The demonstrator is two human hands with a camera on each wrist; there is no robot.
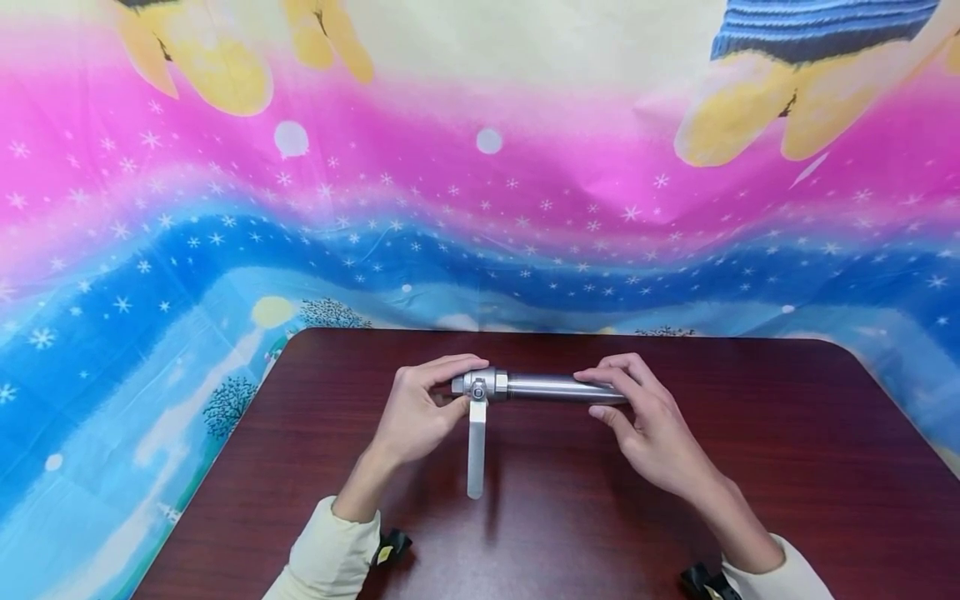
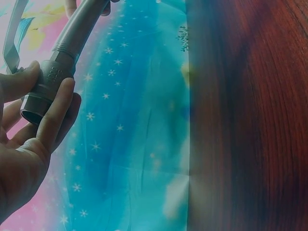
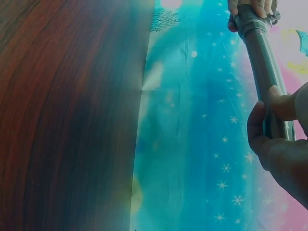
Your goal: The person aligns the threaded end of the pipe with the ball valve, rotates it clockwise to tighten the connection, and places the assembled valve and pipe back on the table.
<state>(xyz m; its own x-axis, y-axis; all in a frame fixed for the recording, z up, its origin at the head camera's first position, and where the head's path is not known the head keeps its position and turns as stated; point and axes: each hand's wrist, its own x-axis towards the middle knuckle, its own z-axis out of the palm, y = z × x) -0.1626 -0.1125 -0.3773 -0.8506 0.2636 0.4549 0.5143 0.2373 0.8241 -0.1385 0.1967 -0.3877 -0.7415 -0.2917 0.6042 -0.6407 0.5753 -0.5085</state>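
Observation:
A steel ball valve [image 1: 491, 382] with a flat lever handle [image 1: 476, 450] is joined to a smooth steel pipe [image 1: 543, 387], both held up over the table. My left hand [image 1: 416, 412] grips the valve body at its free end, thumb on one side and fingers on the other. In the left wrist view the valve's open round end [image 2: 34, 109] shows between the fingers. The far end of the pipe is in my right hand [image 1: 656, 425], with thumb and fingers around it. Threads show where the pipe [image 2: 79, 29] meets the valve.
A dark red-brown wooden table [image 1: 562, 517] lies below the hands. Behind and beside it hangs a printed cloth [image 1: 465, 200] in pink and blue with snowflakes. Dark straps [image 1: 393, 546] sit at the wrists, by the pale sleeves.

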